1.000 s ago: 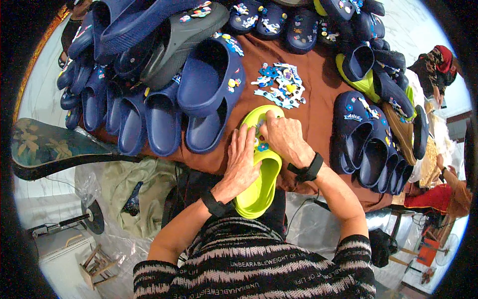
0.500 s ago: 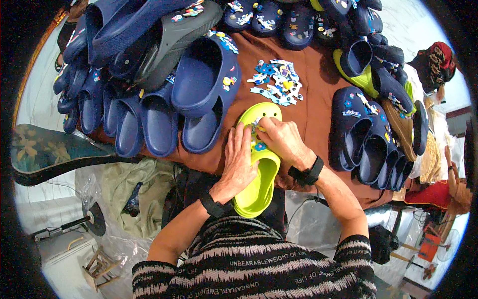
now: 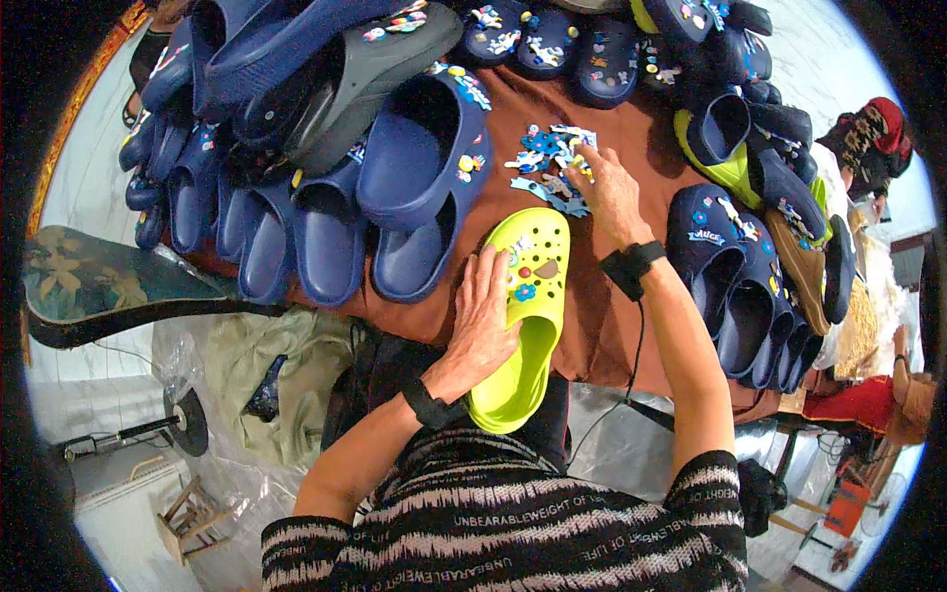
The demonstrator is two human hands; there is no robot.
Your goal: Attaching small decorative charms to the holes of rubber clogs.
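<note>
A lime-green clog [image 3: 530, 380] lies with its toe on the brown cloth and its heel toward my body. My left hand [image 3: 481, 321] grips it along its left side, fingers over the upper and thumb by the opening. Several small charms sit on its upper, among them a blue flower [image 3: 524, 292], a red one and a brown one; other holes are bare. Beyond the toe is a pile of loose charms [image 3: 541, 153] in blue, white and yellow. My right hand [image 3: 614, 197] is over the pile's right side, thumb and forefinger apart, its fingertips among the charms.
Navy clogs [image 3: 326, 242] with charms are stacked on the left, a dark grey one [image 3: 380, 74] on top. More navy clogs [image 3: 725, 257] line the right side and the far edge. A brown cloth [image 3: 617, 321] covers the table. Another person [image 3: 868, 148] is at the far right.
My right hand has left the clog's upper and moved away from me to the charm pile. The red and brown charms now show on the upper. My left hand keeps its grip.
</note>
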